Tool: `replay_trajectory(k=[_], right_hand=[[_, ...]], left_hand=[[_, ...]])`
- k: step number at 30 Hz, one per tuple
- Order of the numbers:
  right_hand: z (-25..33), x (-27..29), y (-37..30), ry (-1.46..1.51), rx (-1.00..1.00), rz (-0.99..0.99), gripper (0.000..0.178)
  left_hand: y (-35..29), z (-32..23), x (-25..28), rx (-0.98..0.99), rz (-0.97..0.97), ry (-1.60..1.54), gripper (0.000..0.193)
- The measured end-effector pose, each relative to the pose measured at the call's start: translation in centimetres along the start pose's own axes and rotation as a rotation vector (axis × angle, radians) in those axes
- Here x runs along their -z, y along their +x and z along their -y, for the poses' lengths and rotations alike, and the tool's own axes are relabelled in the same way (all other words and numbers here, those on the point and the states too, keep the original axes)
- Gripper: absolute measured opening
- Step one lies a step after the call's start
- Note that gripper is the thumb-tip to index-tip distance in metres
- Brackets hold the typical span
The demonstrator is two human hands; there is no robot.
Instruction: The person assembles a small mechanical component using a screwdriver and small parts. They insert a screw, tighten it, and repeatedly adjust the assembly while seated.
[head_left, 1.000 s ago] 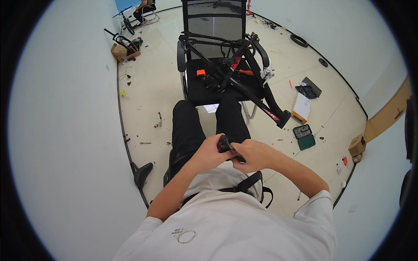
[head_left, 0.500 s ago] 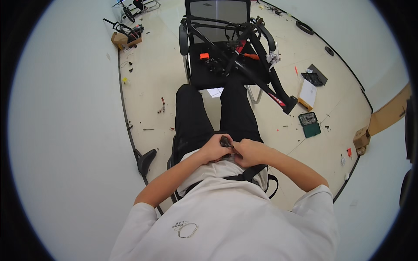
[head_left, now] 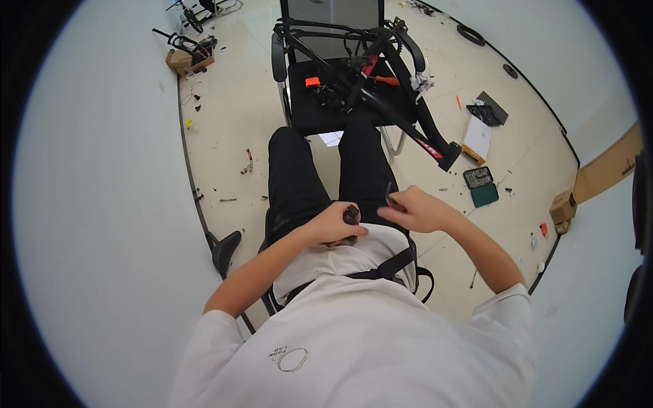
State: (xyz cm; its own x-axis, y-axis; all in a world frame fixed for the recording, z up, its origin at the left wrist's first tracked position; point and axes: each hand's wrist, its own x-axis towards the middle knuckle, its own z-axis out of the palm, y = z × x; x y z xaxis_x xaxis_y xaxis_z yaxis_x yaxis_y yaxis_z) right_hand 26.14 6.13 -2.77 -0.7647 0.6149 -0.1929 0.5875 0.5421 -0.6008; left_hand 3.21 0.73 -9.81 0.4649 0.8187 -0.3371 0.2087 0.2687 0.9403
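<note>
Nearer the wearer than the frame (head_left: pixel 394 117), the left hand (head_left: pixel 330 223) clasped a dark part (head_left: pixel 351 215); the right hand (head_left: pixel 418 209) pinched a slim tool (head_left: pixel 388 191), apart from it. The step looked like work on the part; using the tool would call for alignment.

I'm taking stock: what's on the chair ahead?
A black bike frame, an orange block, dark parts and an orange handle. The frame covers part of the seat; anything beneath is hidden.
</note>
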Motion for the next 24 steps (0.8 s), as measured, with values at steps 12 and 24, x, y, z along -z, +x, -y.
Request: replay_trajectory(k=[12,24], right_hand=[[4.6,-0.1,0.4,0.974,0.082,-0.021,0.042],[5.0,0.8,0.7,0.958,0.093,0.143,0.042]], left_hand=[[-3.5,-6.5,0.0,-0.199,-0.010,-0.705,0.027],[-4.0,-6.7,-0.6,-0.197,0.021,-0.610,0.015]])
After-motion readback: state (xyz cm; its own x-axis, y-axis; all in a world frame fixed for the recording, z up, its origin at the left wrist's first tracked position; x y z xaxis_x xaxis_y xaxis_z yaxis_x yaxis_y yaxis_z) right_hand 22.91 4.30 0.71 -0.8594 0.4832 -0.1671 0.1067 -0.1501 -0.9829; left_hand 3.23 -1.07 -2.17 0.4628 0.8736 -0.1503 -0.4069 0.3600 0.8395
